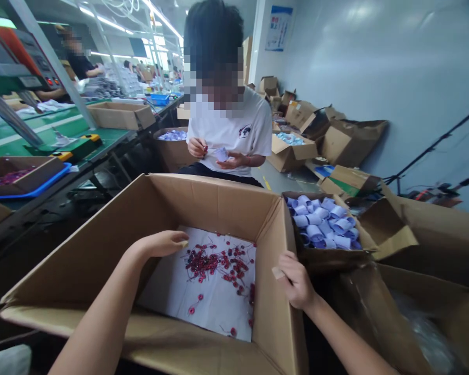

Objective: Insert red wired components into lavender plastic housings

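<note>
Two bare hands work at a large cardboard box [101, 245] seen from the head camera. The left hand [162, 243] reaches down inside the box, fingers drawn loosely together just beside a scatter of small red parts [219, 263]; whether its grip already pinches one of them cannot be told. The red parts lie on a white sheet [214, 297] lining the box floor, most bunched toward the far middle, a few strays nearer the front. The right hand [295, 281] rests against the box's right wall at its top edge, fingers curled with the grip narrow, and nothing seen held in it. Just beside that wall, to the right, stands a smaller carton [328, 255] filled with pale blue rolled sleeves [324, 221]. Across the large box sits another person in a white shirt [234, 130], both of their hands holding a small item at the chest. A green counter [62, 130] runs along the left, carrying a brown box [119, 114].
</note>
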`<action>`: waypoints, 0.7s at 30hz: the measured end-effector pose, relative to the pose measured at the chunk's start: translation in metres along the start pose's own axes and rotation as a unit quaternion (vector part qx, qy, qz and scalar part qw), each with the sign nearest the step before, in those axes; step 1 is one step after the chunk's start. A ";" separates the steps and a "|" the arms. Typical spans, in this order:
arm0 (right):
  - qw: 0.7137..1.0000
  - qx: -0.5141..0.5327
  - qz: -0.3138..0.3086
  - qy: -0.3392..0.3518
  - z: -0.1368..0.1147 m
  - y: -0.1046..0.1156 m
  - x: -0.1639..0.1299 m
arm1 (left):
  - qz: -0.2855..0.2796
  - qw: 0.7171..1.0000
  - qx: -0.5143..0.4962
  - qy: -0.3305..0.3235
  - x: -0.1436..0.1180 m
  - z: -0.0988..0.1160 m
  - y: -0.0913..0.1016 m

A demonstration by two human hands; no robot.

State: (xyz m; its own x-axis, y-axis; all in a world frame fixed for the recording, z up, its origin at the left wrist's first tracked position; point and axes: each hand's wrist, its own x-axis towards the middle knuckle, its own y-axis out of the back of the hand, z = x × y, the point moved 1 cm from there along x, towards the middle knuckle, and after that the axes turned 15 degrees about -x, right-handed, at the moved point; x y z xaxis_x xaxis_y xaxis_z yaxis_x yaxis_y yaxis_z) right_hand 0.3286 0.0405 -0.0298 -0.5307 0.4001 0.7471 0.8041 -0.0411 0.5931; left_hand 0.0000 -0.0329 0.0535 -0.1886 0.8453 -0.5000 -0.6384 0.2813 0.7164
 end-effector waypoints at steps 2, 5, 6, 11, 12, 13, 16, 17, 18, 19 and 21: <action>0.999 0.031 0.002 -0.009 0.003 -0.002 -0.006 | 0.024 1.000 -0.007 0.004 0.001 0.006 0.011; 0.998 0.063 -0.005 -0.030 0.004 -0.004 -0.020 | 0.060 0.997 -0.049 0.007 0.005 0.015 0.025; 0.997 0.064 -0.015 -0.042 0.003 -0.004 -0.024 | 0.063 0.996 -0.064 0.013 0.008 0.017 0.028; 0.988 0.034 -0.115 -0.095 -0.005 0.000 -0.033 | 0.026 0.994 -0.075 0.080 0.029 0.009 0.026; 0.986 0.026 -0.132 -0.101 -0.007 0.001 -0.035 | 0.014 0.993 -0.083 0.081 0.033 0.004 0.020; 0.983 0.017 -0.146 -0.107 -0.008 0.003 -0.037 | 0.005 0.992 -0.098 0.075 0.037 -0.002 0.012; 0.971 -0.018 -0.190 -0.145 -0.009 0.009 -0.041 | -0.013 0.982 -0.181 0.046 0.038 -0.021 -0.017; 0.963 -0.029 -0.214 -0.163 -0.009 0.010 -0.041 | -0.018 0.977 -0.207 0.052 0.035 -0.026 -0.026; 0.952 -0.035 -0.244 -0.179 -0.008 0.010 -0.039 | -0.032 0.974 -0.214 0.069 0.030 -0.030 -0.035; 0.941 -0.035 -0.277 -0.190 -0.009 0.009 -0.036 | -0.044 0.974 -0.200 0.093 0.024 -0.032 -0.042; 0.925 -0.023 -0.326 -0.193 -0.010 0.003 -0.023 | -0.060 0.977 -0.180 0.093 0.010 -0.027 -0.051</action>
State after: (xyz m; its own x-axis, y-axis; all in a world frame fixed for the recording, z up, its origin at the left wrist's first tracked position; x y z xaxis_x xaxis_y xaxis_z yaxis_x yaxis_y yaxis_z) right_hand 0.3408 0.0215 -0.0421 -0.7569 0.6499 0.0687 0.3291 0.2882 0.8993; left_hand 0.0108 -0.0511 -0.0012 -0.2076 0.7100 -0.6729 -0.8790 0.1664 0.4468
